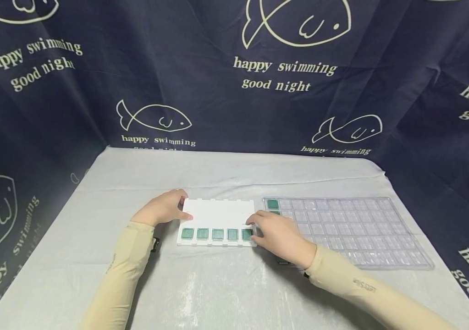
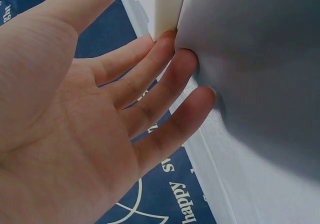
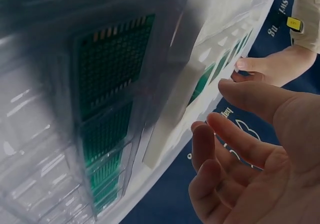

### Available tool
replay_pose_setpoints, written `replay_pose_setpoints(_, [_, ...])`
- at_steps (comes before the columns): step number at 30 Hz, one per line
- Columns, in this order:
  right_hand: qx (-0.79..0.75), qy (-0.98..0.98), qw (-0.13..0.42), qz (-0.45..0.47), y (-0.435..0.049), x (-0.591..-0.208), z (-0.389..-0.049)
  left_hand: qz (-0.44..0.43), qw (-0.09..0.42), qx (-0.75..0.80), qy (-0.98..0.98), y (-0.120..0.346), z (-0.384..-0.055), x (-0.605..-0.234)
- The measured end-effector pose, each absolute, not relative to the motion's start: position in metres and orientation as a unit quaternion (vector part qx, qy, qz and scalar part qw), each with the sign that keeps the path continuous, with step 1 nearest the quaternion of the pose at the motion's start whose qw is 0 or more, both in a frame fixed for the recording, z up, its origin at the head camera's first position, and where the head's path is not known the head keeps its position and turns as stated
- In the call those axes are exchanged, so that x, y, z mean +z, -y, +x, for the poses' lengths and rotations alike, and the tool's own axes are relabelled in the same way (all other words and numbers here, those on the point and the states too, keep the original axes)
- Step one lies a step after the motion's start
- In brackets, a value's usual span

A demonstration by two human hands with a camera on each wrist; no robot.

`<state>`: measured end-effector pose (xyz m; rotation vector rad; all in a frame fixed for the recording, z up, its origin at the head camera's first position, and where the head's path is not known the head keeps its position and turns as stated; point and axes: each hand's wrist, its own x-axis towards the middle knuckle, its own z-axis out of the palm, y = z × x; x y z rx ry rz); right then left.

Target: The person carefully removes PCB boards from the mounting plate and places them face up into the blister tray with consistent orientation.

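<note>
A white slotted tray (image 1: 217,211) lies flat on the table, with a row of green perforated circuit boards (image 1: 217,234) along its near side. My left hand (image 1: 165,208) holds the tray's left end, thumb on top and fingers against the side edge; in the left wrist view the fingertips meet the white edge (image 2: 167,11). Over the tray's right end is my right hand (image 1: 281,236), fingers loosely bent. Its thumb is close beside the rightmost circuit board (image 1: 247,234). The right wrist view shows a gap between thumb and fingers with nothing in it.
A clear plastic compartment tray (image 1: 354,229) stands right of the white tray, partly under my right forearm. Green circuit boards (image 3: 112,64) fill its left column, the rest hidden by my hand in the head view. A dark fish-print curtain (image 1: 217,82) borders the table.
</note>
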<state>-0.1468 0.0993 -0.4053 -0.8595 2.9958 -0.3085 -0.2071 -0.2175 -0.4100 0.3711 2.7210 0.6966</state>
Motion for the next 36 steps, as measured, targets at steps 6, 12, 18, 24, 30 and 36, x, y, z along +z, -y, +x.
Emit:
replay_pose_setpoints(6, [-0.090,-0.954,0.007,-0.285,-0.095,-0.411,-0.150,0.132,0.150,0.241,-0.950,0.217,-0.206,-0.410])
replay_pose_setpoints(12, [-0.101,-0.951,0.020,-0.291,-0.092,-0.412,-0.148,0.132,0.152,0.246,-0.948,0.217,-0.205,-0.411])
replay_pose_setpoints(18, [-0.101,-0.951,0.024,-0.291,-0.091,-0.414,-0.146,0.134,0.152,0.243,-0.949,0.217,-0.205,-0.412])
replay_pose_setpoints(24, [-0.098,-0.950,0.018,-0.297,-0.090,-0.414,-0.147,0.133,0.148,0.243,-0.949,0.218,-0.207,-0.414])
replay_pose_setpoints(30, [-0.094,-0.949,0.010,-0.300,-0.090,-0.416,-0.147,0.134,0.148,0.240,-0.950,0.217,-0.207,-0.414])
replay_pose_setpoints(36, [-0.089,-0.948,0.000,-0.305,-0.091,-0.418,-0.147,0.134,0.143,0.238,-0.951,0.218,-0.207,-0.414])
